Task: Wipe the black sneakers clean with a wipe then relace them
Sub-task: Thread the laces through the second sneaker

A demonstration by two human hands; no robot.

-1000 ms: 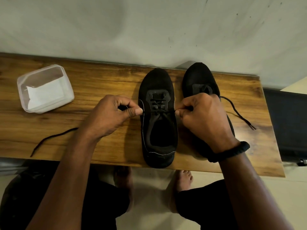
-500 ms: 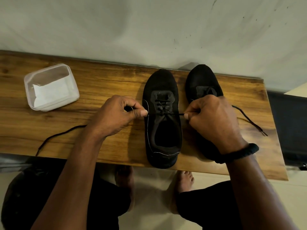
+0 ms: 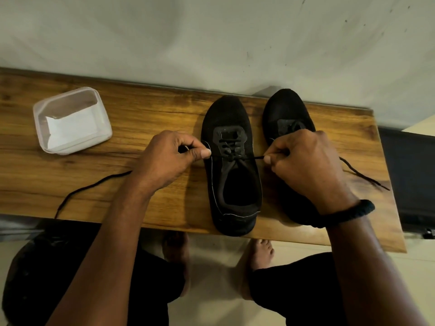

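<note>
Two black sneakers stand side by side, toes to the wall, on the wooden bench. The left sneaker sits between the hands, and its lace is stretched taut across the throat. The left hand pinches one run of the lace between thumb and forefinger, and the right hand pinches the other with its fingers curled in. The lace already crosses the eyelets nearest the toe, and those toward the opening look unthreaded, so this shoe seems roughly half laced. The right sneaker is mostly hidden, so I cannot tell how far it is laced or whether wiping is finished. One lace shows, both ends trailing. One plastic tub of white wipes sits well to the left.
</note>
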